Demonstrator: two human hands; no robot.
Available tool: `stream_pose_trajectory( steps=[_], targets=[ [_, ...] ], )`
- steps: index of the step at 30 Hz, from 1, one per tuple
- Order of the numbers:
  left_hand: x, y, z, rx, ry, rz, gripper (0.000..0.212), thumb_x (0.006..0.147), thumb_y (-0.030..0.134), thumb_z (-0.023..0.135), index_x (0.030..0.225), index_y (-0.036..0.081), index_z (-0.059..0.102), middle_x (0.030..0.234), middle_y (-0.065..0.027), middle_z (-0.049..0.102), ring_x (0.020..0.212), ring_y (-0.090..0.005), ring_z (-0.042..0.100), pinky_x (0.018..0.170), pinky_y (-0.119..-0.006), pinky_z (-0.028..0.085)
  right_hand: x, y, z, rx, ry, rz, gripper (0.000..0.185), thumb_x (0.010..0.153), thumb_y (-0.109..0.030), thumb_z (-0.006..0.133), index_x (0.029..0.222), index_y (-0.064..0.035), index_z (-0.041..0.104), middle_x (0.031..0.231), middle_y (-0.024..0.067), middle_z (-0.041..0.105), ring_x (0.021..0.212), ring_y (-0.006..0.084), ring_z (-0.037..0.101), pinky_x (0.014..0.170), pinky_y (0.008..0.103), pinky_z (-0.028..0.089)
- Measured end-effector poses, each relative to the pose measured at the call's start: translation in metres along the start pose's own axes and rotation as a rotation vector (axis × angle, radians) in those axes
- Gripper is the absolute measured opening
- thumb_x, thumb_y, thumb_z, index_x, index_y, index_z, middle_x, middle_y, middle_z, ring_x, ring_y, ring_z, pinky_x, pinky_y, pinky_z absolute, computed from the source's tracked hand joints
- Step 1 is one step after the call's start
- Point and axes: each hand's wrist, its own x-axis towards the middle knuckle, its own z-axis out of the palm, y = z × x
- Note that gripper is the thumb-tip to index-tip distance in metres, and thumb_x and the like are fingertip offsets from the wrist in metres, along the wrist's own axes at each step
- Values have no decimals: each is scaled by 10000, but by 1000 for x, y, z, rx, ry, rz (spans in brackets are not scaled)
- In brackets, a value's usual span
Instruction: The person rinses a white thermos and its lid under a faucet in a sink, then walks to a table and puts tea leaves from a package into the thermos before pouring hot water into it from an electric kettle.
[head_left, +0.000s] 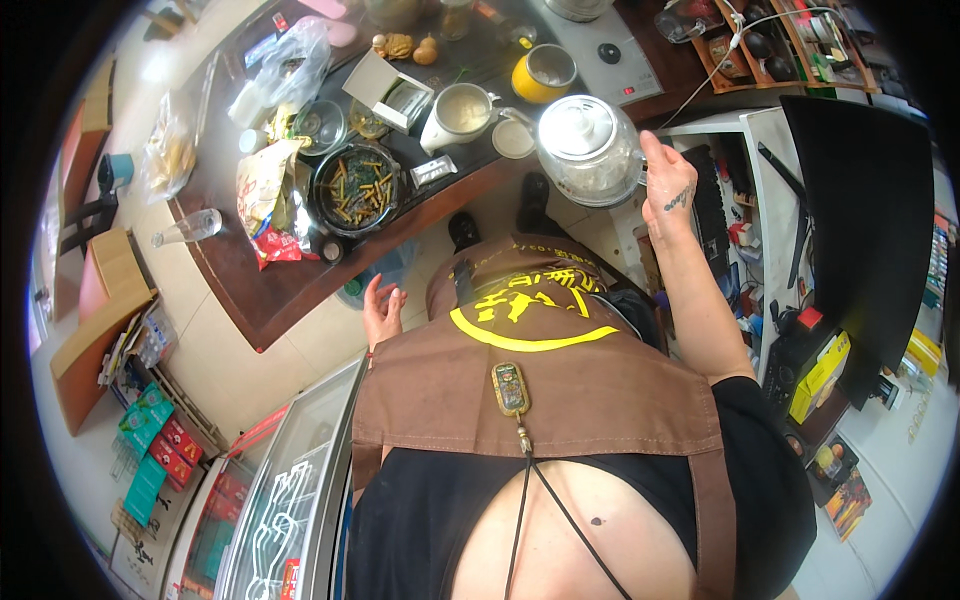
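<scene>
My right hand (670, 184) grips the handle of a glass kettle (592, 169) with a shiny metal lid. The kettle is off to the right, beyond the table's near edge, and its spout points left over the table. Just under the spout sits a small pale round dish or lid (514, 139). A white pitcher (433, 139) holding pale liquid stands left of it; whether anything flows from the spout cannot be told. My left hand (384, 309) hangs below the table edge, fingers apart, holding nothing.
On the dark wooden table (259, 315) stand a black ashtray bowl (319, 196) of cigarette butts, snack bags (270, 195), an open white box (375, 79) and a yellow cup (531, 84). A glass bottle (187, 227) lies near the left edge. A black monitor (862, 225) stands at right.
</scene>
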Motion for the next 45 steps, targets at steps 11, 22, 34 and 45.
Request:
stream_pose_trajectory(
  steps=[11, 22, 34, 45],
  targets=[
    [4, -4, -4, 14, -1, 13, 500, 872, 152, 578, 1299, 20, 351, 1067, -161, 546, 873, -179, 613, 756, -276, 501, 2, 0, 9, 58, 2, -38, 296, 778, -197, 704, 878, 72, 628, 805, 39, 608, 748, 86, 514, 712, 211, 393],
    [1, -10, -1, -10, 4, -3, 511, 872, 154, 578, 1303, 10, 346, 1070, -174, 546, 881, -187, 610, 771, -281, 497, 3, -6, 2, 37, -3, -83, 295, 782, -198, 704, 875, 70, 625, 790, 28, 600, 722, 79, 502, 680, 206, 389],
    [1, -13, 2, -54, 6, -8, 503, 868, 138, 579, 1296, 12, 348, 1061, -161, 547, 890, -195, 609, 778, -285, 497, -11, -11, 16, 10, -54, -62, 226, 797, -178, 684, 770, 37, 619, 713, -12, 554, 650, 61, 447, 604, 214, 364],
    [-5, -21, -8, -15, 38, -2, 503, 865, 132, 578, 1298, 18, 349, 1051, -159, 558, 865, -183, 613, 749, -278, 502, 7, -11, 26, 72, -27, -114, 208, 797, -154, 679, 734, 35, 619, 686, -9, 555, 619, 64, 441, 569, 217, 360]
  ],
)
